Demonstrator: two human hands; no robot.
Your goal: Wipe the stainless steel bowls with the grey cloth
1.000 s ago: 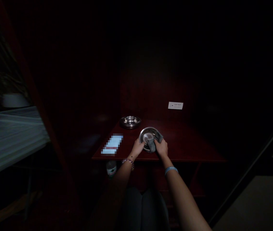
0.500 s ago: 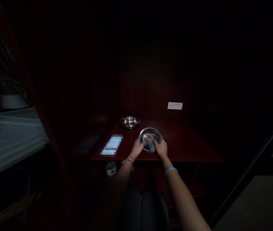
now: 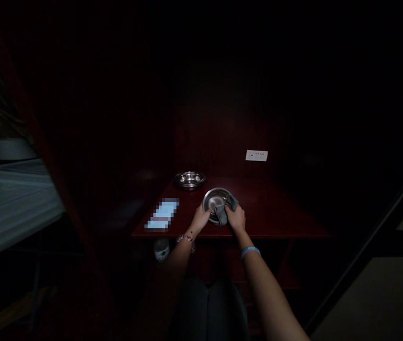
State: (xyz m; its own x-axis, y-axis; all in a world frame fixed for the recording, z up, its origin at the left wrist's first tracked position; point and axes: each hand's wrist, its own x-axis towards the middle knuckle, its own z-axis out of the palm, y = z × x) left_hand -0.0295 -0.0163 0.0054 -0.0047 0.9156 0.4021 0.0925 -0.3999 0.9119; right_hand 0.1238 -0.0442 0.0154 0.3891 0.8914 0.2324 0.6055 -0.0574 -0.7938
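A dark red wooden desk (image 3: 275, 208) carries two steel bowls. The near bowl (image 3: 212, 201) sits by the front edge — the left hand (image 3: 200, 219) is closed on its rim, and the right hand (image 3: 236, 218) grips a gray cloth (image 3: 221, 214) pressed inside. The far bowl (image 3: 189, 180) rests behind — untouched.

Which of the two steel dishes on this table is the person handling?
The nearer steel dish, gripped by the left hand and right hand with a grey cloth inside it. The farther steel dish sits untouched beyond it.
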